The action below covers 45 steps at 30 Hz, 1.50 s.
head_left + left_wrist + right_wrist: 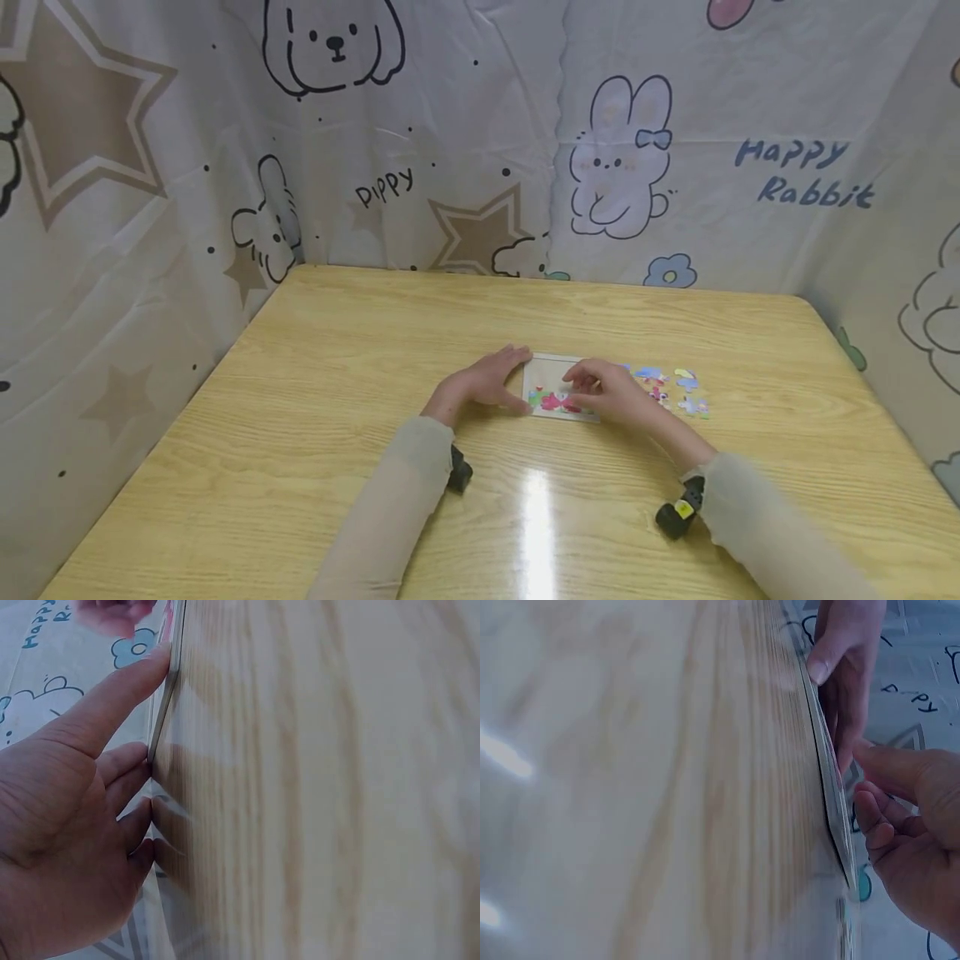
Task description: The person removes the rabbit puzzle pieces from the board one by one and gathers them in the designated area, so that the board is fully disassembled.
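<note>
A puzzle board [551,385] lies flat on the table [315,433], about midway across it and a little right of centre. The left hand [483,382] rests at the board's left edge, thumb on the near corner and fingers along the far corner. The right hand [607,390] lies over the board's right part. Loose puzzle pieces [675,390] lie on the table just right of the board, beyond the right hand. A printed curtain [480,133] stands behind and beside the table

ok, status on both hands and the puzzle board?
Left hand flat, steadying puzzle board edge. Right hand fingers curled on board. Loose puzzle pieces just right of the board.
</note>
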### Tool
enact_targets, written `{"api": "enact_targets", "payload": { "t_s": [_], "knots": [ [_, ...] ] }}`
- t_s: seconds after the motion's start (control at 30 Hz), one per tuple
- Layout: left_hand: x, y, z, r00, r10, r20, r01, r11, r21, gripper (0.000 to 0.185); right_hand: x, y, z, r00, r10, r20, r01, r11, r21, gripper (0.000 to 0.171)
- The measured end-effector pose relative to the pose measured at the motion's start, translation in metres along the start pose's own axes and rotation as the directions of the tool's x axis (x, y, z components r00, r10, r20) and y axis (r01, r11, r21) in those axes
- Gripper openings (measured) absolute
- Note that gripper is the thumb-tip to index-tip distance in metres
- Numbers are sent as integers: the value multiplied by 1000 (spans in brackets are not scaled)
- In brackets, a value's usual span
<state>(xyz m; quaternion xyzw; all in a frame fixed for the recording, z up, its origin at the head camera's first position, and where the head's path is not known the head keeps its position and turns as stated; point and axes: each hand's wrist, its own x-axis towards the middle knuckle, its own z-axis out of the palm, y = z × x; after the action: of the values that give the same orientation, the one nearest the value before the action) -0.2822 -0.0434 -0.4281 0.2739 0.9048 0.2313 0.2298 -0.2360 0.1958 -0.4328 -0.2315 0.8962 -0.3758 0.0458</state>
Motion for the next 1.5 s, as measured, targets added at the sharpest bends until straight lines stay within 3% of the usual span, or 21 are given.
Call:
{"api": "enact_targets", "payload": {
  "t_s": [0.17,0.37,0.77,1.1,1.5],
  "knots": [
    [0,0,1,1000,10,0,-10,1000,4,93,10,-6,11,998,-30,48,29,999,34,22],
    [-1,1,1,1000,16,1,-16,1000,11,92,15,-10,18,998,-35,54,35,999,7,23],
    [-2,3,-1,1000,23,-2,-23,1000,6,92,23,-14,19,988,-67,143,73,997,-38,26],
    [-4,3,-1,1000,7,4,-7,1000,-13,93,27,-17,18,974,-20,227,14,999,31,25],
    [-3,2,-2,1000,-6,5,6,1000,-19,92,22,-22,25,992,-14,129,14,1000,6,28]
  ]
}}
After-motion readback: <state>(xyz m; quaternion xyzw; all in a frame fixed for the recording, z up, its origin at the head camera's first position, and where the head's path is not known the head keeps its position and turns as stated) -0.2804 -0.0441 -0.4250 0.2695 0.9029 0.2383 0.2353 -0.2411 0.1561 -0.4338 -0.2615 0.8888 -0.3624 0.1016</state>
